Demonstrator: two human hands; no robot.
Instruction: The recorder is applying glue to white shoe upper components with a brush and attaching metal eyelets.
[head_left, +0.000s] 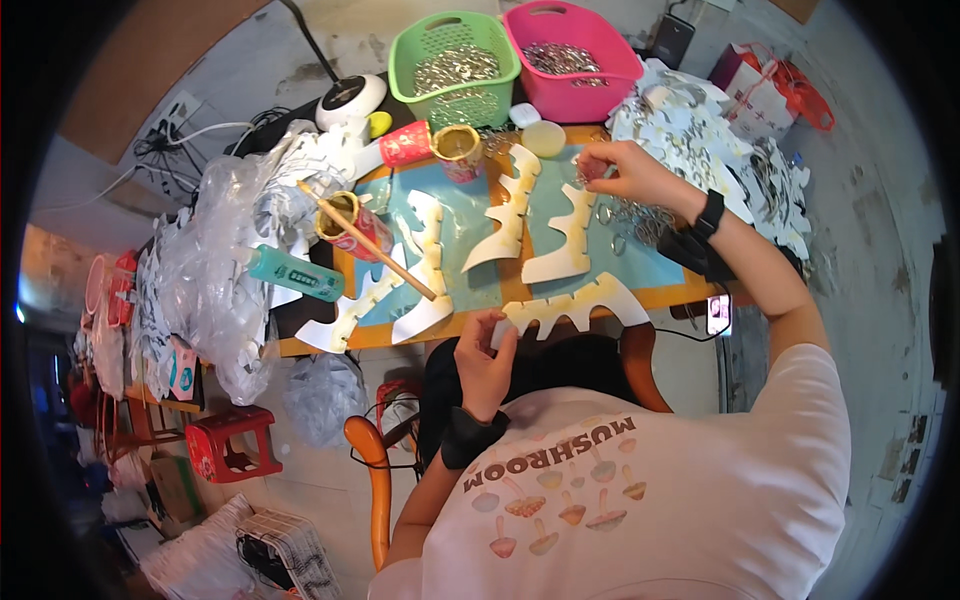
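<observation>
At the near table edge, my left hand (485, 365) pinches the left end of a white scalloped cut-out piece (590, 303) with yellowish smears along it. My right hand (630, 172) is raised over the far right of the blue mat, fingertips pressed together; what they hold, if anything, is too small to make out. Just below it lies a loose heap of thin metal rings (640, 222). Similar scalloped pieces lie on the mat: one beside the heap (568, 240), one in the middle (510, 215), others farther left (425, 260).
A stick (385, 255) leans across a red can (345, 222) at left, beside a teal bottle (295, 273). Another can (458, 155) stands farther back. Green (400, 60) and pink (625, 85) baskets hold metal parts. White cut-outs (690, 130) are piled right; plastic bags (225, 220) sit left.
</observation>
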